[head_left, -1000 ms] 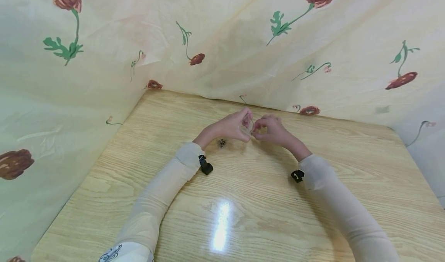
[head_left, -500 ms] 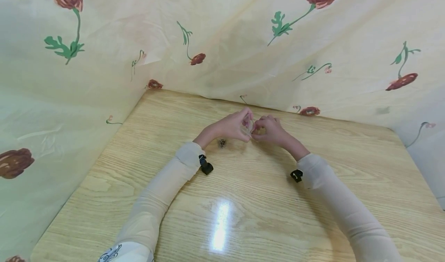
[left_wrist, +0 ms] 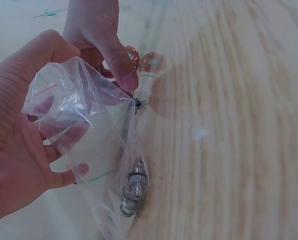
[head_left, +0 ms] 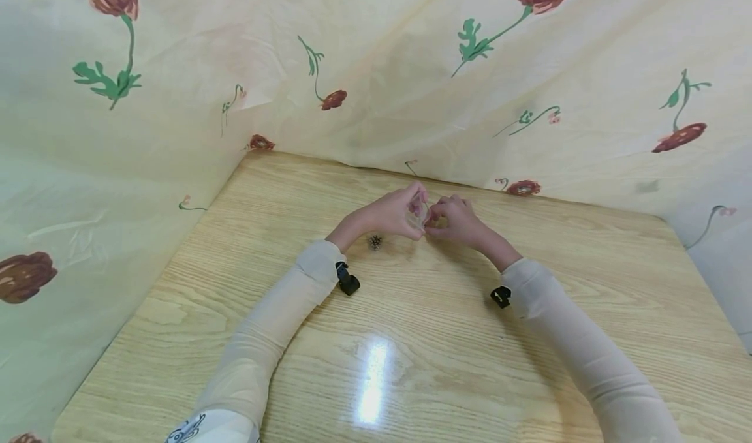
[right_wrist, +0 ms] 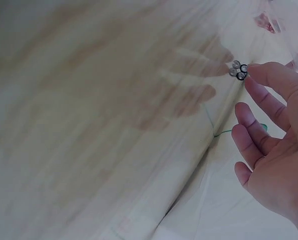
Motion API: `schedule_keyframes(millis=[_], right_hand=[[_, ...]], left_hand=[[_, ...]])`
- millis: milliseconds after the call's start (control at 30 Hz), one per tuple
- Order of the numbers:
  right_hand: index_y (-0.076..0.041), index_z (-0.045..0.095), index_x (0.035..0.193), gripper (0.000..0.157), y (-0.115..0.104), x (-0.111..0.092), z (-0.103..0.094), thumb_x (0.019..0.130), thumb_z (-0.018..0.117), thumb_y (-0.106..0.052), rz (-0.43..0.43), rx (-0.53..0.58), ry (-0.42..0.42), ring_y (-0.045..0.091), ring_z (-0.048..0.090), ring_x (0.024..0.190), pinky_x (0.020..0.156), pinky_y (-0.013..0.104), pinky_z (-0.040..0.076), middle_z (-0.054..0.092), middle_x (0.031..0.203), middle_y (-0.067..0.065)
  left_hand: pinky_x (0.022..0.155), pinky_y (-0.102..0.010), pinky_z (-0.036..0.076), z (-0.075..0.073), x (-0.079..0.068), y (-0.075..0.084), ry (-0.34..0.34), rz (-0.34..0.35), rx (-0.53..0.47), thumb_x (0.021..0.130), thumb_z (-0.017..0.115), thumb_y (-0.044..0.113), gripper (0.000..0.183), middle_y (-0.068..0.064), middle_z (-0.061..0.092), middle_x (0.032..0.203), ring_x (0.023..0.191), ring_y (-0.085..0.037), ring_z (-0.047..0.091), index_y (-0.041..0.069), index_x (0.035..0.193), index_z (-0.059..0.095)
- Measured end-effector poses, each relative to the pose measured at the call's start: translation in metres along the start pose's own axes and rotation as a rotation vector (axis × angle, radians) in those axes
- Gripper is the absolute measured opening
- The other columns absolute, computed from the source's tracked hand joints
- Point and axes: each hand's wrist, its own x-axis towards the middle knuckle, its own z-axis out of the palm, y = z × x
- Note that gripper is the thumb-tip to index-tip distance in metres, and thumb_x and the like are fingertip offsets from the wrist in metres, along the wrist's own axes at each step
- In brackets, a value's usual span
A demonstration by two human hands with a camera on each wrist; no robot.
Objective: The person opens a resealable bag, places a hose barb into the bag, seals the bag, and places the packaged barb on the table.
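At the far middle of the table my left hand [head_left: 392,213] holds a clear plastic bag [left_wrist: 83,107] between its thumb and fingers. Shiny metal fittings [left_wrist: 133,187] lie low inside the bag, as the left wrist view shows. My right hand [head_left: 461,222] is beside the bag's edge, pinching a small metal piece [right_wrist: 238,70] with several round ends in a flower-like ring. That same piece [left_wrist: 137,104] appears at the thumb tip in the left wrist view. Just below the left wrist, a small dark metal cluster [head_left: 375,242] sits on the table.
The wood-grain table [head_left: 435,358] reaches back to a flowered cloth [head_left: 376,71] hanging behind it and along the left side. Black straps [head_left: 348,280] are on both wrists. A bright reflection lies on the table's front half.
The right hand and forearm have shifted very slightly leftward, toward the bag. My left hand, the bag and the metal cluster on the table look unmoved.
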Motion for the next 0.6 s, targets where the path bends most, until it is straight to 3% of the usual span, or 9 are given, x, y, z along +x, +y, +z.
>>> schedule_keyframes(millis=[600], right_hand=[[-0.006,0.070,0.089,0.011,0.0047,0.0022,0.0035,0.086,0.077,-0.013,0.006,-0.040,0.002,0.034,0.048,0.092,0.090,0.060,0.032,0.065,0.096,0.016]], left_hand=[[0.088,-0.028,0.047,-0.0008,-0.0010,-0.0010,0.002,0.007,-0.017,0.082,0.076,0.010,0.057,-0.007,0.057,0.110,0.103,-0.017,0.056,0.009,0.124,0.039]])
